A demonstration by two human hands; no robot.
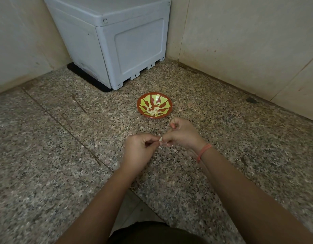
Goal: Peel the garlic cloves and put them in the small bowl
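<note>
words, brands, numbers: none readable | signs: two small dark marks, seemingly downward arrows, on the grey plastic box [117,41] | where: near arrow [135,75] and far arrow [151,65], each on a tab of its bottom edge

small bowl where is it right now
In the head view the small bowl sits on the granite surface near centre, just beyond the right hand and in front of the grey box.
</note>
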